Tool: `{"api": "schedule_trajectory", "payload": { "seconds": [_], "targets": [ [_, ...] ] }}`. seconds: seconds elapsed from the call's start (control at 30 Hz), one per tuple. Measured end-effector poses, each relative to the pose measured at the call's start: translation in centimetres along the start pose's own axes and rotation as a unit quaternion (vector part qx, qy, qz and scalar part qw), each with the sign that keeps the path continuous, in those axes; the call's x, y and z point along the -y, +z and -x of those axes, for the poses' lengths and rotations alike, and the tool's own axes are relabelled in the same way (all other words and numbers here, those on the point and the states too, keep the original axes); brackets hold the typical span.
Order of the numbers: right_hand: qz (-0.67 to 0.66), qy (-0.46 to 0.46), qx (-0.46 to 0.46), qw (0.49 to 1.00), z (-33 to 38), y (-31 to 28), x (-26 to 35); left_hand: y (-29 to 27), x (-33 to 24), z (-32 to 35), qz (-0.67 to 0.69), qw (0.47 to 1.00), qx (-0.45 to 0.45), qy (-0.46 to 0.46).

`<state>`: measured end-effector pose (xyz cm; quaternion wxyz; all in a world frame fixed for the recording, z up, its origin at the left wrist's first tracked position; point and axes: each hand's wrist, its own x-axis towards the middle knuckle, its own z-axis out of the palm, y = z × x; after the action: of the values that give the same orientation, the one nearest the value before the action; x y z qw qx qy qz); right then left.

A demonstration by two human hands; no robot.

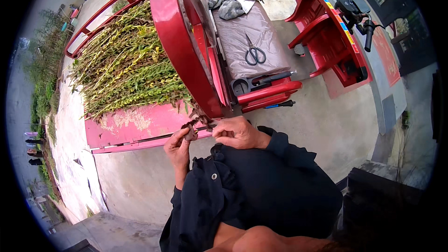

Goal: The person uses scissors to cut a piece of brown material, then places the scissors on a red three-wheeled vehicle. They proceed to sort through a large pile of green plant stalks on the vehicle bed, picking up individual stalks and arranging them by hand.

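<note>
My left hand (177,149) pinches a crumpled dark brown strip (190,133) between thumb and fingertips, in front of my body. Close beside it on the right, my right hand (239,132) is closed, its fingers curled on the other end of the strip. Whether the strip is cloth or something else I cannot make out. Both hands are near the corner of a red cargo tricycle (175,32). Its bed carries a thick heap of cut green and brown plant stalks (126,60).
Black-handled scissors (255,55) lie on the plastic-covered seat (252,28), with a grey and white cloth (233,2) farther back. Handlebars (361,23) stand at the right. The pink bed floor (154,120) holds scattered pale seeds or chaff. Concrete ground (322,121) surrounds the tricycle.
</note>
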<state>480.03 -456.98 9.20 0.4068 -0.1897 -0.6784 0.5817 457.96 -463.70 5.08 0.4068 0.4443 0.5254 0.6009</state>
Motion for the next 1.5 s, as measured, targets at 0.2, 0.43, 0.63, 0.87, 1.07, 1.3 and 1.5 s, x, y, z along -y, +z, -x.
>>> {"api": "schedule_trajectory", "payload": {
  "seconds": [0.2,0.43,0.63,0.87,1.07,1.3,1.5],
  "targets": [
    [0.020,0.025,-0.080,0.996,-2.1,4.2,-0.3,2.5,-3.5,-0.4,0.081,0.996,0.015,-0.043],
    [0.073,-0.095,-0.073,0.990,-3.0,6.9,-1.4,1.3,-2.9,2.7,0.097,0.994,-0.051,0.003],
    [0.112,-0.099,-0.068,0.986,-3.1,9.0,-3.0,1.2,-0.4,4.0,0.246,0.958,-0.117,-0.088],
    [0.164,-0.095,-0.022,0.982,-2.5,10.0,-4.3,-0.1,0.6,5.6,0.142,0.971,-0.165,-0.094],
    [0.311,-0.182,0.012,0.933,-1.9,10.0,-4.4,0.1,0.9,5.3,0.151,0.963,-0.198,-0.107],
    [0.218,-0.260,0.069,0.938,-1.4,10.4,-2.9,-2.7,4.6,2.8,0.082,0.939,-0.333,-0.028],
    [0.023,-0.058,0.055,0.997,-3.0,9.6,-4.4,-8.1,6.0,1.0,0.243,0.919,-0.292,-0.105]
  ]
}}
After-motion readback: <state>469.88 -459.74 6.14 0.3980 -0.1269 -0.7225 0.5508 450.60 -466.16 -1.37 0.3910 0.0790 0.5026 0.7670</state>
